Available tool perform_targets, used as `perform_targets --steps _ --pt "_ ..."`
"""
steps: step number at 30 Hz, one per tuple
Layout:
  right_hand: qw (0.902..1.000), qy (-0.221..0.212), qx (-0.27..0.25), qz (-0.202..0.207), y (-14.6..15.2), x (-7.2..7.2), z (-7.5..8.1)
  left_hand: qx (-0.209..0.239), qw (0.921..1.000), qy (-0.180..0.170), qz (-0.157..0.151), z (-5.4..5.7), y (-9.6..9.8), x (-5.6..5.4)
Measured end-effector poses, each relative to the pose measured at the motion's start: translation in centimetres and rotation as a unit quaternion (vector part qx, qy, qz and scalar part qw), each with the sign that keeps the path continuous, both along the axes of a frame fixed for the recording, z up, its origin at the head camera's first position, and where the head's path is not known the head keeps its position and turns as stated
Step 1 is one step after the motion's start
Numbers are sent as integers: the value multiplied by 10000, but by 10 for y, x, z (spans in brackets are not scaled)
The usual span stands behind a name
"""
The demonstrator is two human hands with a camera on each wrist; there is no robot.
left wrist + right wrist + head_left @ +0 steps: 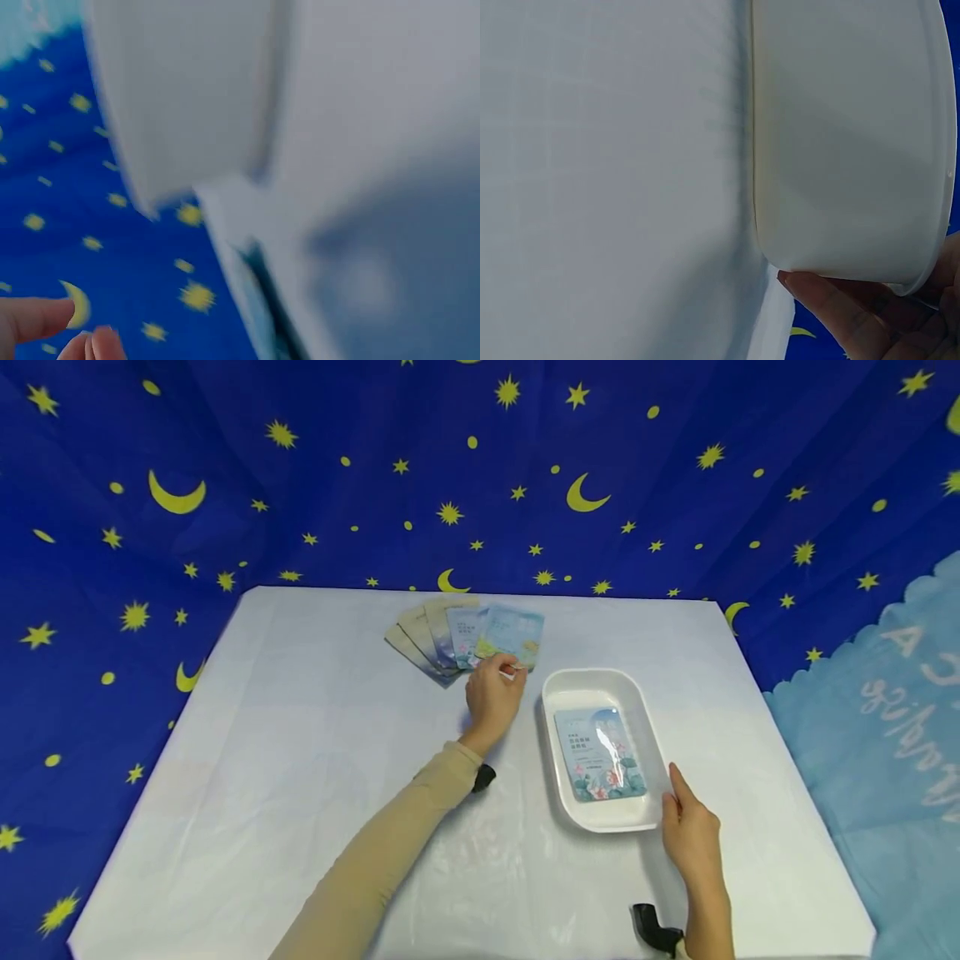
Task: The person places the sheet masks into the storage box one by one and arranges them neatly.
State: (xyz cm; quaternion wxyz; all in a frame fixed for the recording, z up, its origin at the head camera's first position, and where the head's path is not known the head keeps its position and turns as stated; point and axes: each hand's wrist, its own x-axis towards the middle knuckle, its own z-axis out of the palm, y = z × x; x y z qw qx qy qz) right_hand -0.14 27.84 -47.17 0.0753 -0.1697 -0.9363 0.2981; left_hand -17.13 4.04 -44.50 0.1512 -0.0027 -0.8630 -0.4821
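A fan of flat printed sachets, like face-mask packets, lies at the back of the table; the rightmost is a light blue sachet [515, 628]. My left hand [495, 697] is at its lower edge, fingers bent. In the left wrist view a gap shows between thumb and fingertips [37, 317], with nothing held there. With my right hand [692, 835] I grip the right side of a white plastic tray [552, 752], its wall [847, 150] large in the right wrist view. One blue floral sachet [600, 756] lies flat inside the tray.
Beige and blue sachets [420, 639] overlap at the left of the fan. A white sheet covers the table [300, 760]. Behind it hangs a dark blue cloth [420, 485] with stars and moons; a light blue cloth [885, 735] hangs at the right.
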Motion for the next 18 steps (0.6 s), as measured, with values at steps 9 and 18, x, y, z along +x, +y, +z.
perform_targets --steps 9,18 --pt "9999 116 19 47 1 1 -4 -760 9921 -356 936 -33 -12 -64" --pt "9999 131 -75 68 2 2 -3 -782 9837 -886 1358 -52 -10 -82"
